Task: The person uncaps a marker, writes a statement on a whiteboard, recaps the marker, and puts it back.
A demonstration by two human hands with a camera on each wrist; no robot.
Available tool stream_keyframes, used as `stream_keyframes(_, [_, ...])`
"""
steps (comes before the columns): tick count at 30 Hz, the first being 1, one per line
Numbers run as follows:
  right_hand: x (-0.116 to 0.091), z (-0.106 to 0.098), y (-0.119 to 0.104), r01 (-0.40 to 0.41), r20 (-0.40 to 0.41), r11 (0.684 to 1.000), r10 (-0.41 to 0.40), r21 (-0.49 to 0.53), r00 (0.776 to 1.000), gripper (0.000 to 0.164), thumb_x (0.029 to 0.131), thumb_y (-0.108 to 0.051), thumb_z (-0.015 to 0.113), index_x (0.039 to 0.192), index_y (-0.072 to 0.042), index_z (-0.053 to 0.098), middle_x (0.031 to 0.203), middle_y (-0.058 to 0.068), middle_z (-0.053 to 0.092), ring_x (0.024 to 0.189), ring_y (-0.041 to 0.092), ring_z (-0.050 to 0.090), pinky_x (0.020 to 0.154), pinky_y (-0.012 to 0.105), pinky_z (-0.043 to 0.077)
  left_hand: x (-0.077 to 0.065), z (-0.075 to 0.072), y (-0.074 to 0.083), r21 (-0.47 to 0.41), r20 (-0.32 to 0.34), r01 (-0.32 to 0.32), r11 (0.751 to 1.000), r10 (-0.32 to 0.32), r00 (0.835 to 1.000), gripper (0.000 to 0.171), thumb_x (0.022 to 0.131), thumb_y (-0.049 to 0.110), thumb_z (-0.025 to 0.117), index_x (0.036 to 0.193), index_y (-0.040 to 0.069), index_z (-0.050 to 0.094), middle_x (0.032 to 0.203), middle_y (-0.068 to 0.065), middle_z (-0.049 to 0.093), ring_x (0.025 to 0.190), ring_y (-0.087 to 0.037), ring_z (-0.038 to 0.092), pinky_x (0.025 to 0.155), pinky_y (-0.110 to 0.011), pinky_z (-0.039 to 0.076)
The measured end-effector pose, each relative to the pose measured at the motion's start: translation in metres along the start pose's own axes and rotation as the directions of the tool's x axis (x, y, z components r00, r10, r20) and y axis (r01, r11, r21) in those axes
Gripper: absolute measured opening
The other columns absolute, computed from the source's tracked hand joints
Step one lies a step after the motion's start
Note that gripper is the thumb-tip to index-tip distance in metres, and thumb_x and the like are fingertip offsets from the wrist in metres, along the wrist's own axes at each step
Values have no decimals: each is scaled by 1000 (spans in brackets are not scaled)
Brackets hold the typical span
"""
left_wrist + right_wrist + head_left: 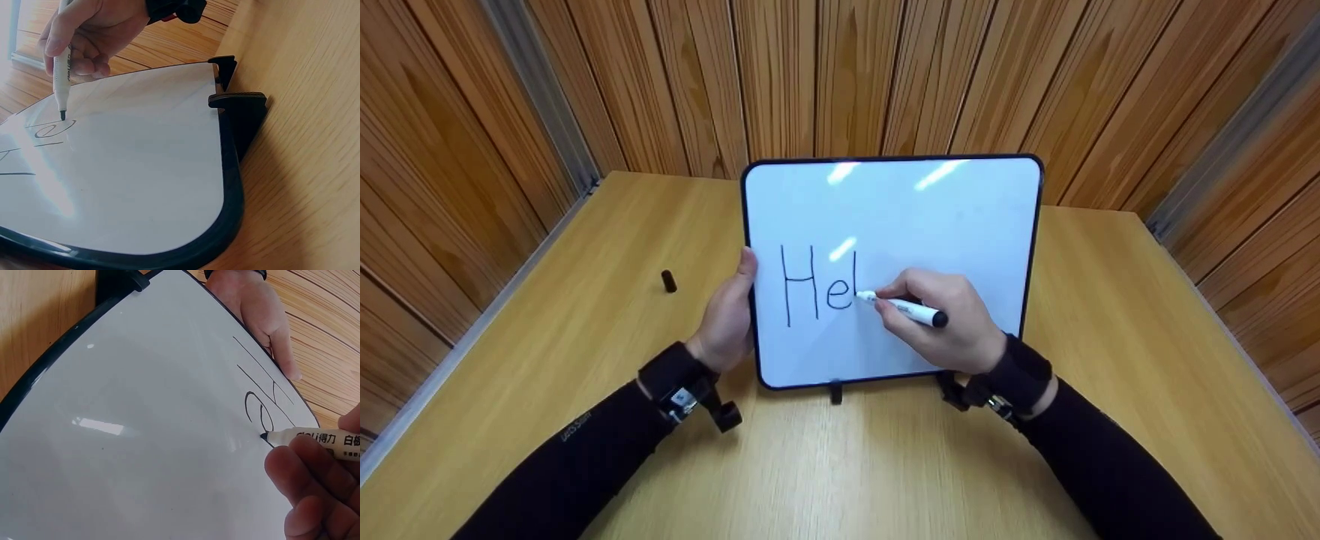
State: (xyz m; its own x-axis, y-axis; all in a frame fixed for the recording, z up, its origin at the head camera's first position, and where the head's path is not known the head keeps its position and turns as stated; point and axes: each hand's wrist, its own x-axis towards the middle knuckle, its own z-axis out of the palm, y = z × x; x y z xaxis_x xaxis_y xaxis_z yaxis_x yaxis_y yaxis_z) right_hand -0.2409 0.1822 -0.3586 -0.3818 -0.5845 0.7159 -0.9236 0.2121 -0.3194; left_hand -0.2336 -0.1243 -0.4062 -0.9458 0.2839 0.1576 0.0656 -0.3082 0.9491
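A whiteboard (pixel 975 232) with a black frame leans back on the table, bearing "H", "e" and a vertical stroke in black. My left hand (pixel 724 322) grips its left edge, thumb along the frame; the other fingers are hidden behind the board in the head view. Between thumb and fingers, my right hand (pixel 949 319) pinches a white marker (pixel 911 309) with a black end. In the right wrist view, the marker's dark tip (pixel 264 436) touches the board at the low end of the newest stroke, beside the "e".
A black stand (pixel 247 118) holds up the board's lower edge. The small black marker cap (pixel 668 281) lies on the wooden table (pixel 607 315), left of the board. Wood-panelled walls (pixel 855 75) rise behind the table and on both sides.
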Motion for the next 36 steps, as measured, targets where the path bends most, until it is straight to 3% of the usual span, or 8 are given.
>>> stream_keyframes(3, [0, 0, -1, -22, 19, 1000, 22, -1, 1000, 6, 99, 3, 76, 98, -3, 75, 94, 8, 81, 85, 17, 79, 77, 26, 63, 0, 0, 1, -2, -3, 0, 1000, 0, 1000, 72, 119, 63, 19, 164, 16, 50, 141, -20, 67, 127, -34, 65, 107, -40, 52])
stream_keyframes(8, [0, 0, -2, -48, 40, 999, 48, 5, 998, 6, 98, 2, 78, 97, -3, 76, 95, 5, 81, 75, 13, 72, 66, 22, 56, 0, 1, 3, -8, 3, 9, 1000, -9, 1000, 71, 120, 58, 14, 164, 15, 50, 141, -22, 67, 127, -36, 66, 105, -41, 54])
stream_keyframes(16, [0, -1, -3, -59, 54, 998, 58, 13, 997, 7, 100, 2, 77, 95, -3, 74, 94, 5, 82, 81, 14, 77, 68, 23, 59, 0, 0, 2, -6, 1, 7, 1000, -7, 1000, 84, 111, 78, 29, 162, 15, 52, 138, -21, 69, 123, -35, 68, 102, -41, 56])
stream_keyframes(23, [0, -2, -4, -70, 56, 997, 71, -15, 996, 11, 98, 3, 77, 92, -5, 72, 92, 2, 81, 68, 10, 66, 58, 22, 48, 0, 0, 1, -5, -3, 5, 1000, -5, 1000, 76, 116, 69, 24, 164, 17, 50, 139, -22, 67, 124, -36, 67, 103, -41, 55])
stream_keyframes(30, [4, -12, -7, 9, -25, 996, -11, -93, 1000, 9, 95, 4, 75, 91, -3, 72, 85, 3, 79, 56, 8, 50, 49, 22, 40, 0, 0, 1, 24, -9, 19, 1000, -19, 1000, 75, 117, 67, 20, 163, 17, 51, 138, -21, 68, 125, -36, 66, 103, -40, 54])
stream_keyframes(36, [5, -16, 1, -42, -98, 996, 34, -82, 995, 7, 97, 6, 74, 99, 0, 75, 89, 6, 80, 60, 11, 54, 53, 22, 42, -1, -1, 1, 14, -5, 12, 1000, -12, 1000, 79, 113, 74, 26, 166, 19, 48, 140, -20, 65, 127, -35, 64, 107, -40, 52])
